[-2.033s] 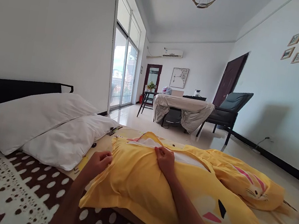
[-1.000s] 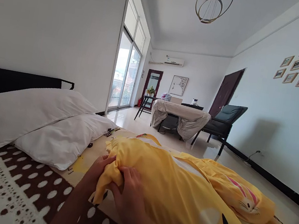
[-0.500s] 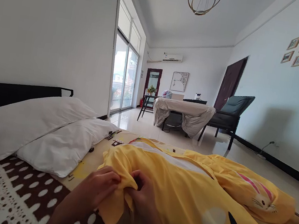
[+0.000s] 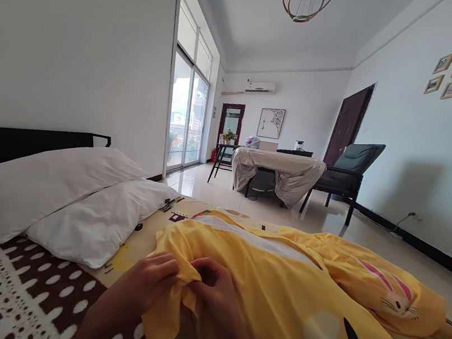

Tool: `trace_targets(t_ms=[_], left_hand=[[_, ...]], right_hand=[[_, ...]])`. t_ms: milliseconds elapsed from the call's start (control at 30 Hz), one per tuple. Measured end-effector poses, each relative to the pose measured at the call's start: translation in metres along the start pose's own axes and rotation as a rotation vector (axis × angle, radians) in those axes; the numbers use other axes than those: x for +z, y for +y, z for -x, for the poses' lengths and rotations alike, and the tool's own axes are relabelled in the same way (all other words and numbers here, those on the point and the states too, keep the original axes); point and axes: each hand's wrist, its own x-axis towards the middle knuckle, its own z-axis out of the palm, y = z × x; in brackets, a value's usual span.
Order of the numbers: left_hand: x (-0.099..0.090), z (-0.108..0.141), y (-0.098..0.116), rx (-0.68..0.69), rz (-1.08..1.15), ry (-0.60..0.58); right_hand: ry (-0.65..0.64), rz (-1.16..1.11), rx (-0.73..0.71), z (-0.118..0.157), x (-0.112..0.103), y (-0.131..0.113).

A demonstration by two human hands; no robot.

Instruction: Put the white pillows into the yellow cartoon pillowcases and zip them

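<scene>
A yellow duvet cover [image 4: 271,289] with printed cartoon rabbit faces lies rumpled over the bed, and a white layer [image 4: 258,238] shows along its far open edge. My left hand [image 4: 152,283] pinches a gathered fold near the cover's left end. Close beside it on the right, my right hand [image 4: 214,289] is closed on the same bunched cloth, thumb and index finger forming a loop. Below the hands, a loose yellow flap hangs down. The fingertips are partly hidden by the folds.
Two white pillows [image 4: 85,228] rest at the left by the black headboard [image 4: 20,150]. A brown and white patterned blanket [image 4: 43,284] covers the near left. Beyond the bed stand a covered table [image 4: 282,161], a dark armchair [image 4: 347,170] and a black stool [image 4: 219,160].
Both hands have shifted slightly left with the pinched fold. The loose flap beneath them now hangs a little lower and further left.
</scene>
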Motion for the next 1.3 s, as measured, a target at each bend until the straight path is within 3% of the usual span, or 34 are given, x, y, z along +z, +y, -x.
trace_targets(t_ms=[233, 400, 500, 667, 800, 933, 1033, 1167, 1300], left_hand=[[-0.018, 0.016, -0.008, -0.109, 0.072, -0.089], [-0.031, 0.028, -0.013, -0.142, 0.030, -0.149], [-0.033, 0.030, -0.011, -0.179, -0.001, -0.239], [-0.019, 0.020, -0.016, -0.234, -0.044, -0.434], [-0.018, 0.017, -0.028, -0.160, 0.053, -0.396], [-0.031, 0.023, -0.032, -0.093, 0.149, -0.305], [-0.031, 0.025, -0.031, -0.073, 0.143, -0.349], [-0.023, 0.022, -0.031, -0.083, 0.135, -0.373], [-0.022, 0.018, -0.030, -0.097, 0.110, -0.391]], right_hand=[[-0.023, 0.004, 0.039, 0.001, 0.013, 0.012], [-0.039, 0.344, 0.145, 0.005, 0.021, 0.025], [-0.061, 0.382, 0.173, 0.005, 0.022, 0.030], [-0.019, 0.220, 0.095, 0.003, 0.023, 0.035], [-0.024, 0.149, -0.008, 0.006, 0.028, 0.041], [-0.097, 0.442, -0.312, 0.011, 0.035, 0.052], [-0.208, 0.759, -0.508, 0.013, 0.039, 0.060], [-0.324, 0.903, -0.480, 0.015, 0.038, 0.060], [-0.412, 0.776, -0.340, 0.016, 0.033, 0.051]])
